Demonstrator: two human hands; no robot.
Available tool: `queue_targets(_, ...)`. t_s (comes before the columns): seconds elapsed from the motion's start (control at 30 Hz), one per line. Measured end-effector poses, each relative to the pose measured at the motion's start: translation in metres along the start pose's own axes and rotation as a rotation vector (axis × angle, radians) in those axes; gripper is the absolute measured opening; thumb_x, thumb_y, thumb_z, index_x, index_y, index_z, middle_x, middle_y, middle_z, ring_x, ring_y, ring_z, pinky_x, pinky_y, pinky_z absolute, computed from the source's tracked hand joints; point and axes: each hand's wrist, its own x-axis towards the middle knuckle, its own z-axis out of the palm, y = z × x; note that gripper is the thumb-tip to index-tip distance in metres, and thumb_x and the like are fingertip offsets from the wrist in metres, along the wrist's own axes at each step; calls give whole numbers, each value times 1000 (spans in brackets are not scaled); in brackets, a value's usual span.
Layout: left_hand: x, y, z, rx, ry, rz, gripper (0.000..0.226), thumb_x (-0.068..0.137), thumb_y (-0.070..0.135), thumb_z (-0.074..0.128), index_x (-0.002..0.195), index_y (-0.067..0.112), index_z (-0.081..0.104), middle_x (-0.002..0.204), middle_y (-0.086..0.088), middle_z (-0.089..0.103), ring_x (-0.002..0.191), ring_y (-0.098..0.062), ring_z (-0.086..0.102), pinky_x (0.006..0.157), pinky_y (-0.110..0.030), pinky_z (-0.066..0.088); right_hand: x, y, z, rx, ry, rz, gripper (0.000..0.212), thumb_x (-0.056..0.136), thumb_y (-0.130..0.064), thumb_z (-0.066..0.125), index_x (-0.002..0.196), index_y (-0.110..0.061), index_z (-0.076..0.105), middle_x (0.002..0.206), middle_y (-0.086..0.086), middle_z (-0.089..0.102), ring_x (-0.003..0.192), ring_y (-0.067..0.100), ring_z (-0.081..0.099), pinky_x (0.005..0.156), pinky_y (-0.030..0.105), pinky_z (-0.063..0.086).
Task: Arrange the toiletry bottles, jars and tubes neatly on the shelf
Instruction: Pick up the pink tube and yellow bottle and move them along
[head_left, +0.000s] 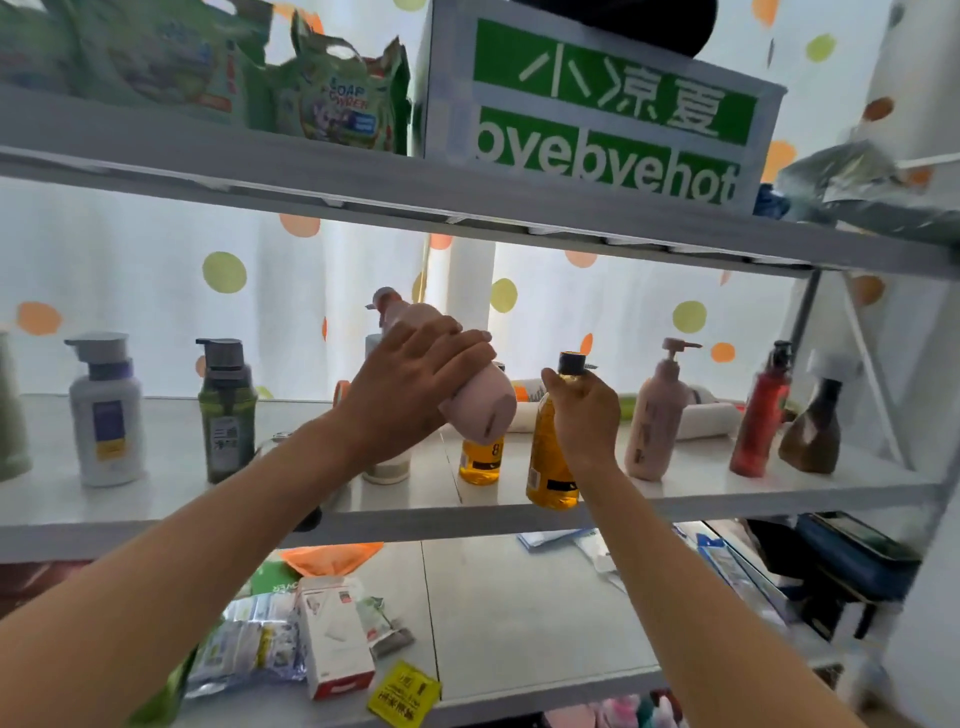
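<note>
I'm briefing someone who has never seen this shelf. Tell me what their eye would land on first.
First, the two hands at the centre of the middle shelf: the left hand grips a tilted pink pump bottle lifted off the shelf, and the right hand holds an amber bottle near its black cap. Next, the big green-and-white box on the top shelf, above and right of the hands.

On the middle shelf (156, 519), two pump bottles (106, 410) stand far left, three more (655, 410) far right, a box (597, 104) sits on the shelf above.
</note>
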Motion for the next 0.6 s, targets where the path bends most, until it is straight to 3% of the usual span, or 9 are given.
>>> queue_targets(0.13,6,-5,5,46,-51,21,76,59,27,89,121,17,48,124,-8,62,112,-27,51,91,-51,46,8,25,20,56,14,-11,40,90,-46,63,102,-8,65,80,-6,64,71,7,56,62,12,38)
queue_targets(0.27,10,-13,6,52,-83,24,76,60,27,88,123,18,47,126,-7,62,113,-28,53,93,-50,44,9,38,34,135,129,-23,39,90,-46,61,111,-13,62,90,-2,68,87,17,62,83,35,52)
queue_targets(0.43,16,-17,11,52,-100,21,78,60,28,89,125,18,47,127,-7,62,113,-30,56,92,-49,46,-2,57,49,121,175,-49,50,89,-65,48,111,-21,54,104,2,61,99,22,58,91,46,49)
queue_targets(0.5,19,-17,15,24,-88,16,80,59,27,90,125,18,46,127,-7,62,114,-30,56,92,-50,46,-10,63,51,117,180,-86,41,92,-51,53,112,-15,56,111,7,58,105,24,55,96,45,47)
queue_targets(0.6,22,-18,20,13,-84,42,81,58,27,90,125,19,45,129,-7,61,115,-30,54,93,-52,45,-17,72,48,8,201,-129,34,92,-37,61,113,-10,61,116,11,55,108,25,51,93,29,41)
